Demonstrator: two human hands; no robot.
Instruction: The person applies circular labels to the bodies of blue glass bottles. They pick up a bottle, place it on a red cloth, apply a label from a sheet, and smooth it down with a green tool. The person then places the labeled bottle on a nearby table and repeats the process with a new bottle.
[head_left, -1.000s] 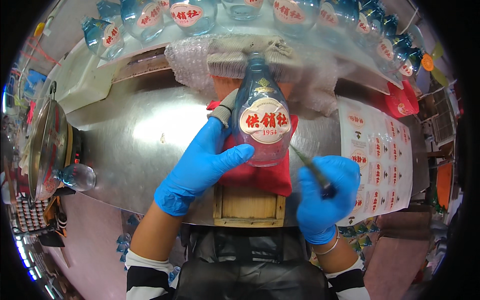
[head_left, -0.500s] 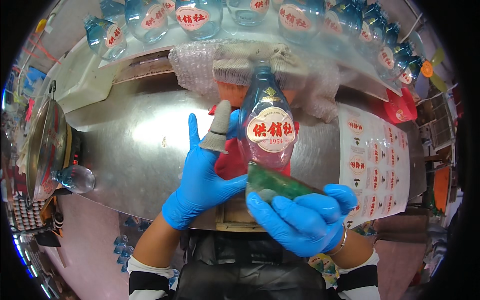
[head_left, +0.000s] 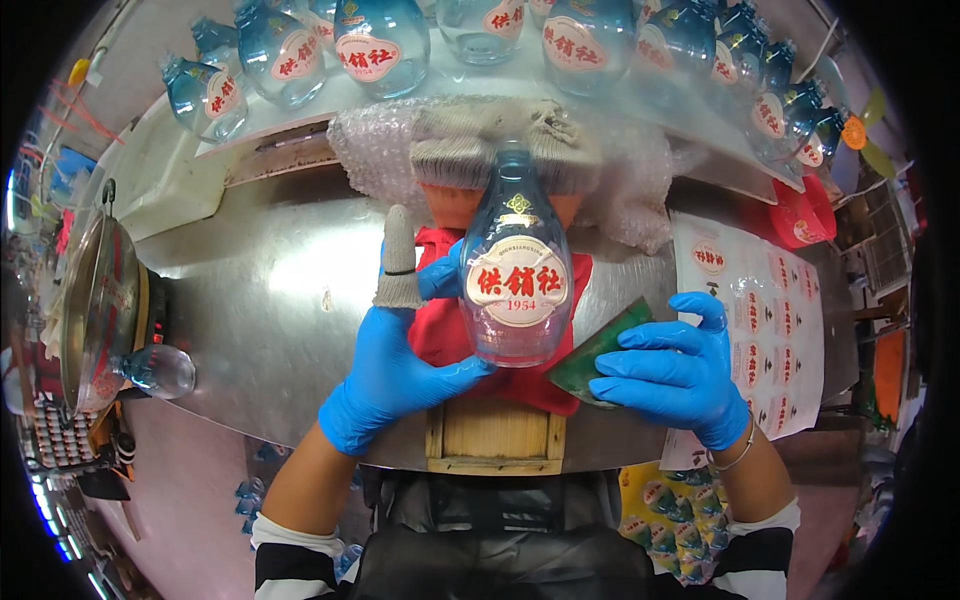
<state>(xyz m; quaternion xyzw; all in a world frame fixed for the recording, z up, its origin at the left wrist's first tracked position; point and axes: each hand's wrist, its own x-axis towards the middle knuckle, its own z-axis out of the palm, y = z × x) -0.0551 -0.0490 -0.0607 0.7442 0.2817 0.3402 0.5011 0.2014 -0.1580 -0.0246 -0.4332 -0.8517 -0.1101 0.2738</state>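
One scraper [head_left: 600,348] in right grip [head_left: 690,370], beside bottle [head_left: 515,285]; left grip [head_left: 388,378] touching edge, hold unclear; tabletop [head_left: 262,345] stretching leftward.

Your blue gloves [head_left: 385,385] and black-and-white sleeves [head_left: 292,565]

You wear thin, smooth gloves with creases near the cuffs, and one finger of your left hand [head_left: 390,350] has a grey ribbed cloth cover [head_left: 398,240] with a narrow dark band [head_left: 400,272] around it; above your right hand's [head_left: 680,375] cuff sits a slim silvery bracelet [head_left: 737,455], your sleeves show broad stripes, white at the edge, and a shiny black covering [head_left: 500,572] lies over your lap.
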